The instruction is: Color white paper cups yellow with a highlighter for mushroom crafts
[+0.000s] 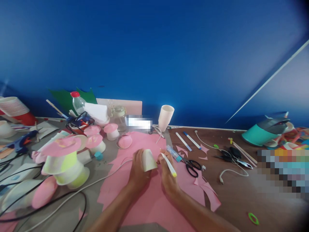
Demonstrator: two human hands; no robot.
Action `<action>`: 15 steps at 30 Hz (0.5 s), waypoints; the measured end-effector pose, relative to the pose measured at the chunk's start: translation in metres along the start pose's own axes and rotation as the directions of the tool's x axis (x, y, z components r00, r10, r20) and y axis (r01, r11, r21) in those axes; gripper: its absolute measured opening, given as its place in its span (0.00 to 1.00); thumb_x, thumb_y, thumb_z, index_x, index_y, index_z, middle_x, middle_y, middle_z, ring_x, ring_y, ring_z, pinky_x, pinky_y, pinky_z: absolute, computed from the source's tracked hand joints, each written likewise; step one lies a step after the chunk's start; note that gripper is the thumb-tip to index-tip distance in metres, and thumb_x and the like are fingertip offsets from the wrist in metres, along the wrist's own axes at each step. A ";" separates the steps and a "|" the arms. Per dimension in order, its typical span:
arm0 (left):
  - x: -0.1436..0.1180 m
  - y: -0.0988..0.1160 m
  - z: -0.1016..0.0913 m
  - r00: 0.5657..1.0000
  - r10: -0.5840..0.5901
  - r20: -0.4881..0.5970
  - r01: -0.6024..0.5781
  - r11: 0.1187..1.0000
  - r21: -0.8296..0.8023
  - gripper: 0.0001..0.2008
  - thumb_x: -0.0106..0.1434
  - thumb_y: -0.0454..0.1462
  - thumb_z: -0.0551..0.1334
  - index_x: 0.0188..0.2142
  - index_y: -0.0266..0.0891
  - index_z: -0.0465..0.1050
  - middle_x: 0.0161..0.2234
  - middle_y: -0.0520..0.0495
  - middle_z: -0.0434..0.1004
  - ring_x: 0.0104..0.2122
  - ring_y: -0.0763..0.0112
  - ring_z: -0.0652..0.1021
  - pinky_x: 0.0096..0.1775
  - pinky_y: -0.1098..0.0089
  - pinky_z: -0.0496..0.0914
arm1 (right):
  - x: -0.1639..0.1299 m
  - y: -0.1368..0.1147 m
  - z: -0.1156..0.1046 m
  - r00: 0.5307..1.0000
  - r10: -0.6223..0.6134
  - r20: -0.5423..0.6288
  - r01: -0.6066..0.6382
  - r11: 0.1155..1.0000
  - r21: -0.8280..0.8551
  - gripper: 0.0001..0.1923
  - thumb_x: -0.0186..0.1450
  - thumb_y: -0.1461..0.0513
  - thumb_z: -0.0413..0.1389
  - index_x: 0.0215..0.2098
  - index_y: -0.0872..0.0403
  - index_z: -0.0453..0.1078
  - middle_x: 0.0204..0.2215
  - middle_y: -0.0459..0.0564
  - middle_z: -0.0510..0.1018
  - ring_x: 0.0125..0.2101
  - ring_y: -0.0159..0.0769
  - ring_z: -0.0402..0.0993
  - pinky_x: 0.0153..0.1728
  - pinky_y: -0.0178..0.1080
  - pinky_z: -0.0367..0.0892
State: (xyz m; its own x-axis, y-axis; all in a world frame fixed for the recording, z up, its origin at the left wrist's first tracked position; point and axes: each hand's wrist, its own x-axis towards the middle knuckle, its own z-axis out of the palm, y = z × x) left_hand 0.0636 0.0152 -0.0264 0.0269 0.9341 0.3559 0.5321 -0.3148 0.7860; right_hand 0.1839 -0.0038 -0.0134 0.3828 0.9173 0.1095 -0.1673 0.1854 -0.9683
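Observation:
My left hand [138,172] is wrapped round a small pale paper cup [148,160], which is tilted over the large pink paper sheet [145,209]. In my right hand [169,177] is a white marker with a yellow end [170,165], gripped like a pen, its upper part pointing down toward me. The marker's writing tip is close to the cup's right side; whether it touches cannot be made out. Just right of my right hand lie a blue-and-clear cutter [174,152] and black-handled scissors [193,168].
Pink-topped paper cups [111,131] and a stacked cup piece [63,161] crowd the left. A glue gun [23,141] lies farther left. Behind stand a glass jar [119,118] and a tall white cup [166,118]. Two markers [192,140] and a white cable [235,171] lie right.

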 end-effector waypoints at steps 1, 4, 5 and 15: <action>0.000 0.000 0.000 1.000 0.004 0.000 -0.004 1.000 0.001 0.27 0.57 0.37 0.61 0.56 0.35 0.58 0.54 0.31 0.65 0.55 0.48 0.69 0.54 0.45 0.67 | 0.000 -0.002 0.000 1.000 0.008 0.006 -0.008 1.000 -0.004 0.16 0.67 0.50 0.54 0.47 0.50 0.69 0.27 0.43 0.68 0.29 0.35 0.65 0.33 0.38 0.66; 0.001 0.001 -0.002 0.999 0.037 0.002 -0.037 0.999 0.003 0.25 0.58 0.38 0.61 0.54 0.36 0.59 0.53 0.32 0.65 0.53 0.49 0.70 0.52 0.46 0.68 | 0.002 -0.007 -0.002 0.999 -0.029 0.022 0.030 0.998 -0.057 0.17 0.68 0.48 0.51 0.44 0.50 0.70 0.25 0.42 0.67 0.28 0.36 0.65 0.34 0.38 0.64; 0.001 0.001 -0.002 0.999 0.051 0.003 -0.051 0.999 0.005 0.24 0.59 0.38 0.61 0.54 0.37 0.60 0.52 0.33 0.66 0.52 0.50 0.70 0.52 0.47 0.69 | 0.002 -0.008 -0.003 0.998 -0.048 0.029 0.050 0.996 -0.075 0.18 0.69 0.47 0.50 0.42 0.50 0.71 0.24 0.42 0.67 0.28 0.35 0.64 0.33 0.38 0.64; 0.001 0.011 -0.008 0.995 0.079 0.057 -0.079 0.997 0.005 0.23 0.60 0.39 0.61 0.55 0.40 0.60 0.53 0.37 0.65 0.54 0.53 0.69 0.52 0.51 0.69 | -0.001 -0.007 0.002 0.998 -0.008 0.061 0.003 0.996 0.085 0.18 0.66 0.46 0.53 0.38 0.51 0.70 0.18 0.39 0.62 0.22 0.32 0.59 0.26 0.35 0.61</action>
State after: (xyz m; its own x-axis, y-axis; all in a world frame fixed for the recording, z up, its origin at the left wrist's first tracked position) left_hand 0.0627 0.0117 -0.0138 0.1169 0.9145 0.3872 0.5326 -0.3868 0.7528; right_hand 0.1828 -0.0049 -0.0060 0.3281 0.9356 0.1305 -0.2429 0.2171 -0.9454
